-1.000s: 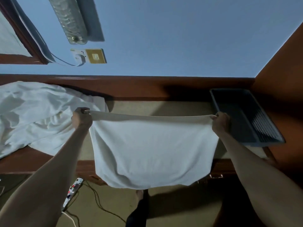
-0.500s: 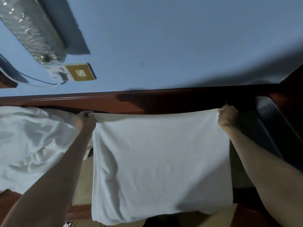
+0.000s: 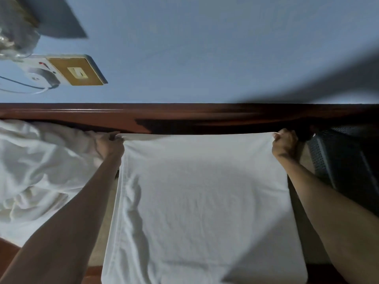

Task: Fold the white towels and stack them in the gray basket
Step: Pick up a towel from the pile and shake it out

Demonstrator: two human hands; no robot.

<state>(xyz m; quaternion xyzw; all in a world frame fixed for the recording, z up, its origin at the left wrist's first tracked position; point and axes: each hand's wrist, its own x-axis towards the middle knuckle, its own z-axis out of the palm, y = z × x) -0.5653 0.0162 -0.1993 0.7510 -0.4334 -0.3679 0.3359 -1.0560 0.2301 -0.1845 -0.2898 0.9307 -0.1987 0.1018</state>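
- White towel [image 3: 205, 201] — spread flat, far edge pulled straight.
- Left hand [image 3: 109, 145] at the towel's far left corner, fingers curled round the cloth.
- Right hand [image 3: 284, 145] at the towel's far right corner, fingers clenched on it.
- Left of the towel: rumpled white heap [image 3: 41, 171].
- Right of the towel: gray basket [image 3: 344, 160], just past the right hand.
- Beyond the towel: wooden rail [image 3: 82, 115] — then the switch plate [image 3: 75, 71] higher up.

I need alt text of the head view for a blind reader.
The left hand and right hand each grip a top corner of a white towel stretched between them. At left lies crumpled white cloth, at right a gray basket.
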